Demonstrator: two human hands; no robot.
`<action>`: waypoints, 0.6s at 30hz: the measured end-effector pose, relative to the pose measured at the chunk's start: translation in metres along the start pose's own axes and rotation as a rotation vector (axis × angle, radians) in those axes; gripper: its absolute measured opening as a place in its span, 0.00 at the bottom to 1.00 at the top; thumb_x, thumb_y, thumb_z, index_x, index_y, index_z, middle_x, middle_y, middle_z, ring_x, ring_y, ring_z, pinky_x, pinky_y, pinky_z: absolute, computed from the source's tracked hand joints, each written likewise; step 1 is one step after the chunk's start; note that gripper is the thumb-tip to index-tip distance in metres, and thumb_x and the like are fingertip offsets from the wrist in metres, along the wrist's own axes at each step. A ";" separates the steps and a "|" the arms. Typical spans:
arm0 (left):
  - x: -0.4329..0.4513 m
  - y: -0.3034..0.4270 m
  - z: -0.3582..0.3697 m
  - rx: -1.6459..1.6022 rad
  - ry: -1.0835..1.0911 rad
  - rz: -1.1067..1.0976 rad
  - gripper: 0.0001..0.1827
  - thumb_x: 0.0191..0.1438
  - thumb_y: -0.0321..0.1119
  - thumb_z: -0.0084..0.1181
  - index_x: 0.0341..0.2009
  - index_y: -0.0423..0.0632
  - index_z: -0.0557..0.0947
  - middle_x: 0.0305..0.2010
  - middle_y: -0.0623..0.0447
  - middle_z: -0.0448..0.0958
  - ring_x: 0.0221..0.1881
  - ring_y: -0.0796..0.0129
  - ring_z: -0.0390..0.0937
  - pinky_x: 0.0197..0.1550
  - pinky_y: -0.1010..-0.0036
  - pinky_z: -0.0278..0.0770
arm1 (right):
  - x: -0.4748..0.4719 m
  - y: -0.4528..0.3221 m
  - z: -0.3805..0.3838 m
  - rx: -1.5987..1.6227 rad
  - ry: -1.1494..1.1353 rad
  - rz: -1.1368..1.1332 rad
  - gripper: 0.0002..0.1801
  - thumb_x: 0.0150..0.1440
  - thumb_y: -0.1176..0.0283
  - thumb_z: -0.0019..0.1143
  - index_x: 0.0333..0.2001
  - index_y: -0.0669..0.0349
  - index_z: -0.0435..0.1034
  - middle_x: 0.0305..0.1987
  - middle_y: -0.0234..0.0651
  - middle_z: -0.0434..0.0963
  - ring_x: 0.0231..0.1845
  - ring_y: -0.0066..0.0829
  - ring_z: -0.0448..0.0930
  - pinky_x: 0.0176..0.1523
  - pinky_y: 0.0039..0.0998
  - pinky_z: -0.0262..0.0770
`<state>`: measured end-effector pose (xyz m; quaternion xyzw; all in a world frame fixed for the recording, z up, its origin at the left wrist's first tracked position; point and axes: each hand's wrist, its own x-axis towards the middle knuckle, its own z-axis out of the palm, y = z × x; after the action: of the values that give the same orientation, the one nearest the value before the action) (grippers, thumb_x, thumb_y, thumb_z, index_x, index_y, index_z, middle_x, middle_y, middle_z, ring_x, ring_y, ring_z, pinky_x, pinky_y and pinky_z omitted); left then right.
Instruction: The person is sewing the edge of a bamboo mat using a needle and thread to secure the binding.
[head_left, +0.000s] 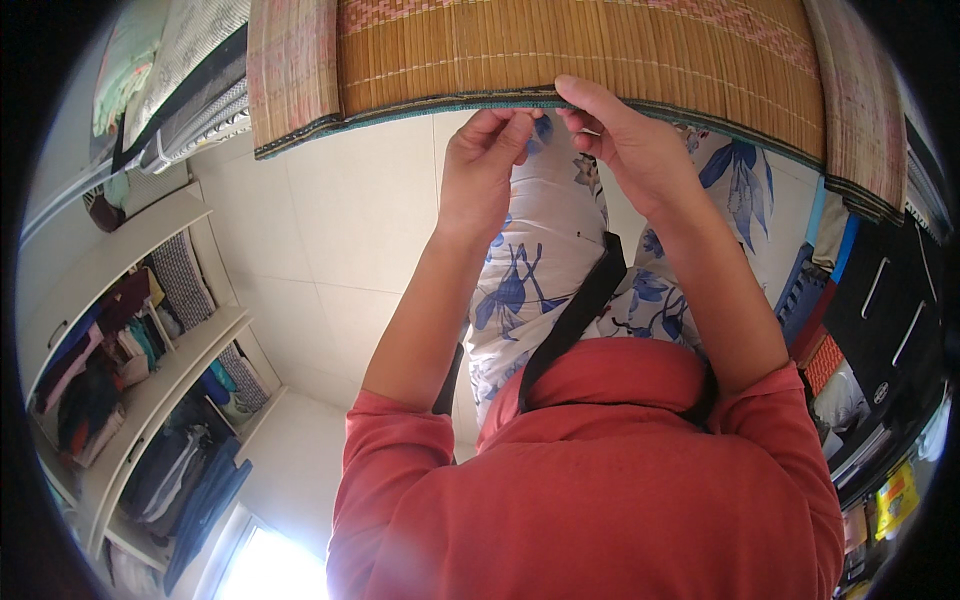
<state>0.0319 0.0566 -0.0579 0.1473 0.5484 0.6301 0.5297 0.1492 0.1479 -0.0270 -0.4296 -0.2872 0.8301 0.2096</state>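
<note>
A woven straw mat (570, 64) with pink patterned bands and a dark green bound edge lies across the top of the view, its two ends folded over. My right hand (615, 127) pinches the bound edge, thumb on top of the mat and fingers beneath. Just left of it and slightly lower, my left hand (499, 142) has its thumb and forefinger pressed together against the underside of the edge; whether something small sits between those fingertips cannot be told. Both hands are above my knees, in white trousers with blue flowers (517, 285).
Open shelves (172, 360) full of folded clothes stand at left. At right are a black drawer cabinet (877, 315) and a blue plastic basket (799, 289). A black strap (574, 322) hangs from my waist. Pale floor tiles (352, 217) show below the mat.
</note>
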 end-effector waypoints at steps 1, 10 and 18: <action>0.001 -0.002 0.000 -0.051 -0.021 -0.015 0.07 0.51 0.30 0.50 0.35 0.44 0.76 0.31 0.59 0.72 0.27 0.82 0.62 0.30 0.86 0.59 | 0.000 0.000 0.000 0.008 0.002 0.013 0.10 0.46 0.67 0.58 0.31 0.59 0.70 0.25 0.24 0.70 0.26 0.13 0.69 0.29 0.14 0.64; 0.009 -0.006 0.004 -0.238 -0.096 -0.047 0.07 0.51 0.28 0.49 0.36 0.45 0.76 0.31 0.60 0.72 0.28 0.81 0.62 0.30 0.84 0.60 | 0.001 0.002 -0.001 0.019 -0.017 -0.003 0.09 0.47 0.68 0.57 0.31 0.60 0.70 0.25 0.25 0.71 0.26 0.13 0.69 0.29 0.14 0.64; 0.012 -0.001 0.002 -0.120 -0.085 -0.013 0.06 0.49 0.26 0.51 0.34 0.44 0.77 0.30 0.57 0.73 0.29 0.77 0.65 0.33 0.81 0.65 | 0.001 0.002 -0.002 0.018 -0.006 0.014 0.10 0.46 0.67 0.57 0.31 0.60 0.70 0.26 0.25 0.71 0.26 0.13 0.69 0.29 0.15 0.65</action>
<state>0.0293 0.0672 -0.0626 0.1382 0.4875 0.6516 0.5645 0.1503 0.1474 -0.0299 -0.4274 -0.2774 0.8352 0.2069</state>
